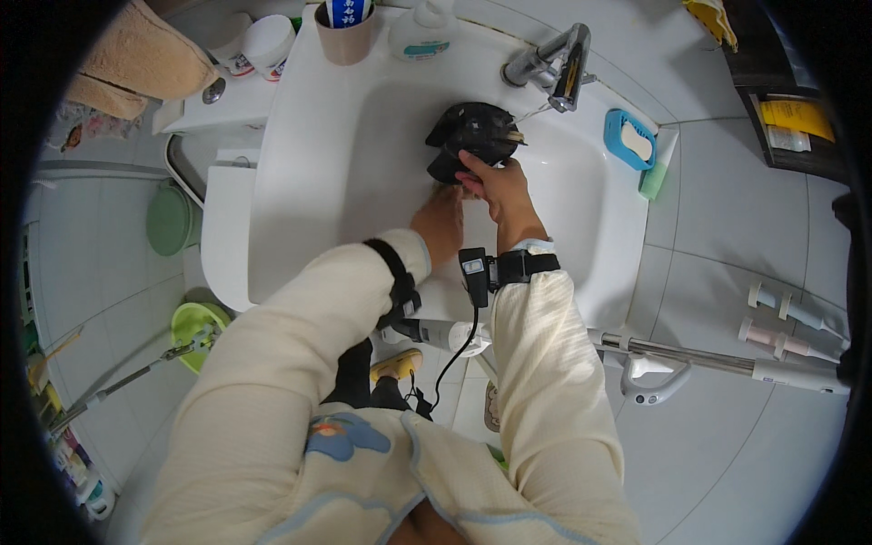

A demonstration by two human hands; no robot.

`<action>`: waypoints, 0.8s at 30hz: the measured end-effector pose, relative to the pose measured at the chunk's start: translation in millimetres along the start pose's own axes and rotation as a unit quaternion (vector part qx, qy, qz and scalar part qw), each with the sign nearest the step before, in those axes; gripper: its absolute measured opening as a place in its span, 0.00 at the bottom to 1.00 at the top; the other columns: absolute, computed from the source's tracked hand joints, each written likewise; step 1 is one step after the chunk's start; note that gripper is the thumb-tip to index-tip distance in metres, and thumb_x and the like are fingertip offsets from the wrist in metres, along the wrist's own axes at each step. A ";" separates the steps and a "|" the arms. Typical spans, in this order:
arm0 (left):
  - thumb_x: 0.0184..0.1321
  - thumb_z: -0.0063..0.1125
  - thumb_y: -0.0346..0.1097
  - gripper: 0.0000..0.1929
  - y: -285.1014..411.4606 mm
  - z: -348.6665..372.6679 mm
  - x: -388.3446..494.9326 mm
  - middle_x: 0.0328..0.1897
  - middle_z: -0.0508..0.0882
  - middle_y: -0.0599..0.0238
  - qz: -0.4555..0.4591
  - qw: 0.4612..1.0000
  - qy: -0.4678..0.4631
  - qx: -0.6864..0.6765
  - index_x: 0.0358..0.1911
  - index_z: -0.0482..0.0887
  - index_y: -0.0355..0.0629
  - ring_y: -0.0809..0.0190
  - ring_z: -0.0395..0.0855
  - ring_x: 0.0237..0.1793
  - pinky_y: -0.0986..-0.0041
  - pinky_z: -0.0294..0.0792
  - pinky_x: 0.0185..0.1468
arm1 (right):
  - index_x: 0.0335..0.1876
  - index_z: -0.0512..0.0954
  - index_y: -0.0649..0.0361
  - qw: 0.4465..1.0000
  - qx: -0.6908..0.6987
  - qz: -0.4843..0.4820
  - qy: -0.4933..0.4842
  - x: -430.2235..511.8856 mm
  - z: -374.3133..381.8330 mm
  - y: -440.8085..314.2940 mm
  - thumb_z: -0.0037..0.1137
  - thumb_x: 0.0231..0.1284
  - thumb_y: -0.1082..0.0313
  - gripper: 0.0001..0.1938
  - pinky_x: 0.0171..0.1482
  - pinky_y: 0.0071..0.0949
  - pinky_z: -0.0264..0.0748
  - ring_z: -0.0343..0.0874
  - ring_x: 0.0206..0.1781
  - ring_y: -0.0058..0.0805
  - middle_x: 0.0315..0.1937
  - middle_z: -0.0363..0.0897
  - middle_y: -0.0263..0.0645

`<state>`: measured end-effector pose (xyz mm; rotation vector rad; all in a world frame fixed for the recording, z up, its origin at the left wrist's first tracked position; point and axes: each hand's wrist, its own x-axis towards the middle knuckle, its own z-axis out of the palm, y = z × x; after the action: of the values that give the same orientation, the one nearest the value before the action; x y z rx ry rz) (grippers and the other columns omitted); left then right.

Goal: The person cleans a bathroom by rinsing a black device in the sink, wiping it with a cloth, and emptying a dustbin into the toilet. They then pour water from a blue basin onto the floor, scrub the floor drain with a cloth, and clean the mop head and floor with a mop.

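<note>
Over the basin of the white washbasin (306,170), my right hand (501,187) grips a black shoe-like item (473,133), its thumb on top. It looks wet and has a light brown piece at its right side. My left hand (439,221) is beneath the lower edge of the black item; its fingers are blurred and partly hidden, so their hold cannot be told. A thin stream of water runs from the chrome faucet (565,88) towards the black item.
A beige cup (346,41) and a soap bottle (424,34) stand on the back rim. On the right rim sits a blue soap dish (623,146) with white soap. White tubs (268,44) stand left of the basin. A cordless vacuum's tube (681,351) crosses below right.
</note>
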<state>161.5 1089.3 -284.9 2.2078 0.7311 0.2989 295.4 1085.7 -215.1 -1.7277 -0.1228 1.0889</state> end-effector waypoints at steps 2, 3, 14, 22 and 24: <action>0.62 0.45 0.34 0.21 -2.1 -3.5 6.2 0.57 0.75 0.43 0.023 0.998 -0.022 0.053 0.55 0.71 0.29 0.45 0.71 0.58 0.62 0.64 0.63 | 0.46 0.71 0.74 1.000 0.007 0.001 -0.011 0.5 -0.8 -0.1 0.71 0.49 0.71 0.23 0.34 0.22 0.84 0.85 0.34 0.37 0.39 0.80 0.49; 0.63 0.43 0.36 0.23 0.1 -5.3 8.5 0.61 0.72 0.44 -0.008 0.994 -0.080 0.076 0.58 0.69 0.27 0.47 0.68 0.63 0.63 0.60 0.66 | 0.46 0.71 0.74 1.000 0.010 0.005 -0.013 0.7 -0.6 -0.1 0.71 0.48 0.72 0.23 0.34 0.23 0.84 0.85 0.34 0.37 0.39 0.80 0.49; 0.64 0.39 0.35 0.25 -13.2 5.6 -0.3 0.55 0.77 0.43 -0.090 0.981 -0.168 0.024 0.64 0.64 0.32 0.45 0.77 0.54 0.61 0.65 0.62 | 0.51 0.65 0.74 1.000 -0.020 -0.010 0.011 -5.1 4.7 1.3 0.71 0.48 0.72 0.28 0.35 0.25 0.85 0.85 0.35 0.36 0.40 0.80 0.50; 0.60 0.43 0.33 0.21 -23.5 -11.4 -1.1 0.61 0.73 0.44 0.036 0.969 -0.194 0.150 0.55 0.75 0.31 0.46 0.76 0.56 0.56 0.69 0.58 | 0.50 0.69 0.70 0.999 -0.034 0.000 0.016 -6.9 8.1 2.9 0.73 0.46 0.68 0.28 0.35 0.23 0.84 0.85 0.34 0.33 0.40 0.80 0.47; 0.59 0.44 0.33 0.19 -13.6 -21.9 -7.5 0.62 0.72 0.43 0.033 0.967 -0.197 0.159 0.49 0.79 0.30 0.46 0.74 0.59 0.55 0.68 0.59 | 0.49 0.71 0.69 0.998 -0.060 0.013 0.018 -6.2 8.0 3.1 0.73 0.46 0.66 0.27 0.36 0.23 0.84 0.85 0.34 0.32 0.40 0.81 0.45</action>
<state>140.5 1105.4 -280.2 2.4902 0.5117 -0.2401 284.9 1086.6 -214.2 -1.8586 -0.1460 1.0883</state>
